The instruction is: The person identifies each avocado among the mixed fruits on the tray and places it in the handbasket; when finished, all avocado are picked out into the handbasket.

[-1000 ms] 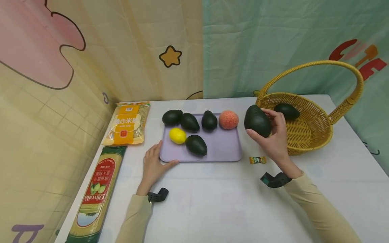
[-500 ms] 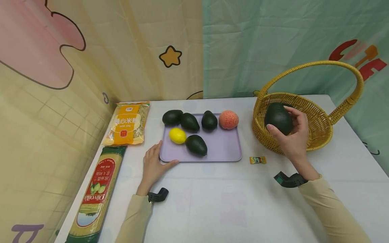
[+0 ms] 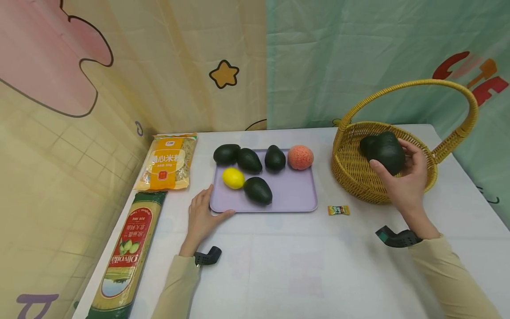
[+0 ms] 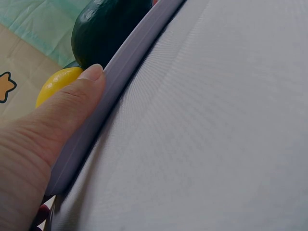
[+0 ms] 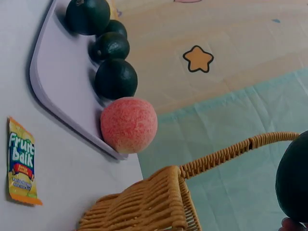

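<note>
A dark green avocado (image 3: 388,155) is in a person's right hand (image 3: 410,182), grasped above the floor of a yellow wicker basket (image 3: 350,182) near the far right corner of the table (image 3: 271,266). The thumb is on its near side, the fingers on its right, probably to keep it secure while leaving its left side free. A second avocado (image 3: 365,145) lies in the basket, partly hidden; whether the two touch cannot be told.

The left hand (image 3: 200,222) is spread around the near left corner of a lilac tray (image 3: 292,195), apparently to steady it: thumb along the near edge, fingers beside the left edge, clenched on nothing.

On the tray, three avocados (image 3: 275,158) line the far edge, the leftmost overlapping the far left corner. A fourth avocado (image 3: 258,191) is nearer the middle, with a lemon (image 3: 233,178) beside it toward the left edge. A pink peach (image 3: 300,157) sits at the far right corner, and a wrapped candy (image 3: 338,210) lies on the table beyond the tray's right edge.

Both forearms, in beige sleeves, reach in from the near side; the right slants inward, its wrist bent toward the basket.
</note>
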Tool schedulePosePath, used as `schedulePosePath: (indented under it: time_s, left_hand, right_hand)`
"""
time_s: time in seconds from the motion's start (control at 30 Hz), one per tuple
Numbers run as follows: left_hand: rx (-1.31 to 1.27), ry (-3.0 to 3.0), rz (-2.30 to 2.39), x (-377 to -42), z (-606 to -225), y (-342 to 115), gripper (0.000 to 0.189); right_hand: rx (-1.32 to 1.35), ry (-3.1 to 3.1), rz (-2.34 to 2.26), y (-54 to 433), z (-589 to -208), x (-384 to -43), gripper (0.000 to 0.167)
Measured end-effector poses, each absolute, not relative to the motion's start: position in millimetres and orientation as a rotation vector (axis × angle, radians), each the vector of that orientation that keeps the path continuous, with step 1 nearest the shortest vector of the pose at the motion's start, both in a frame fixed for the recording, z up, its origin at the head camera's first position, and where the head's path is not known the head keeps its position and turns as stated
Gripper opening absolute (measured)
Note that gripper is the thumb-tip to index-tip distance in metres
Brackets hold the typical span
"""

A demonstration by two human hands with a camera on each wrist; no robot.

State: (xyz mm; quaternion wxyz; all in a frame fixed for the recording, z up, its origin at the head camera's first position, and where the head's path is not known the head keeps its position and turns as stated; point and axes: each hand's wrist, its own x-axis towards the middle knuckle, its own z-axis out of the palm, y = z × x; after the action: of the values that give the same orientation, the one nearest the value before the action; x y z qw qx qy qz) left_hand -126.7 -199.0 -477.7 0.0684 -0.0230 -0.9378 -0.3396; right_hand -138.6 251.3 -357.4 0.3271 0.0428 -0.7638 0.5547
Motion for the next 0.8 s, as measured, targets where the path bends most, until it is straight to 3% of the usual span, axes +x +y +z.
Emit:
schedulePosePath:
  time_s: [0.17, 0.37, 0.8]
  left_hand:
    - [-0.062, -2.83, -1.035, -126, -476, -198, 0.104]
    - [-0.058, -2.824, -1.037, -127, -476, -197, 0.103]
    - [-0.043, -2.845, -1.026, -125, -474, -197, 0.103]
  right_hand:
    - [0.048, -2.056, 1.397, 256, -348, -132, 0.061]
    - [-0.034, -2.213, 1.26, 289, -365, -145, 0.069]
    - [-0.24, -2.614, 1.166, 325, -361, -163, 0.081]
